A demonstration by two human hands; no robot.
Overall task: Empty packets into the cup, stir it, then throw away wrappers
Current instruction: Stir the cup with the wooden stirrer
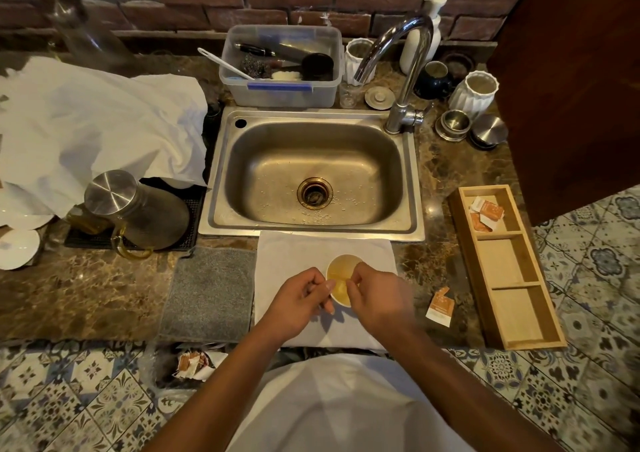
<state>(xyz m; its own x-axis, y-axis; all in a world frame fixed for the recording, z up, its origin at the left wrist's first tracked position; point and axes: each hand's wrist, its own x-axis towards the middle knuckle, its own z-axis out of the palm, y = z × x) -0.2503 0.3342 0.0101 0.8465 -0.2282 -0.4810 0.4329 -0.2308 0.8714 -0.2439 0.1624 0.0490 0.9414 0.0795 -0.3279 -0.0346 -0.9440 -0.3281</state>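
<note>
From the head camera, the landmark is the steel sink (313, 171), a rounded rectangular basin with a brass-coloured drain. Directly in front of the sink lies a white cloth (291, 254), and on it stands the small round white cup (341, 273), which holds an amber, translucent liquid. The left hand (299, 301) is at the cup's left side, with fingers curled and pinched together; it seems to hold something thin and pale, but what it is I cannot tell. The right hand (375, 295) is over the cup's right rim, its fingertips pinched close; whether something is between them is not visible. To the front right of the sink, on the brown marbled counter, lies one torn orange-and-white packet (440, 304). Beside it is a long wooden tray (512, 299) with three compartments; the one nearest the sink holds several orange packets. To the front left of the sink lies a grey, rough mat (209, 292).
</note>
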